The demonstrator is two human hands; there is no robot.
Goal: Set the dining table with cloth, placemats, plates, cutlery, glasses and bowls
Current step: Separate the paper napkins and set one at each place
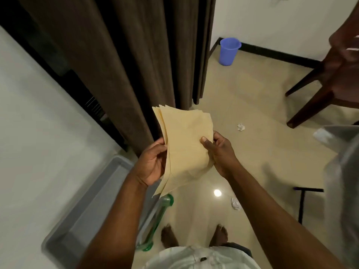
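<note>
Out over the tiled floor, we've got both left hand (153,162) and right hand (217,152) pinching the side edges of a fanned placemat stack (186,148), light, floppy, probably slidey, so grip edges firmly.

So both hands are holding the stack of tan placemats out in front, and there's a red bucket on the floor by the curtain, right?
Not quite: the bucket by the curtain is blue, not red, as the head view shows. The rest holds: the left hand and right hand both hold the stack of tan placemats out in front.

Placemats (186,144) between hands, curtain (120,61) behind, bucket (229,51) beyond
</note>
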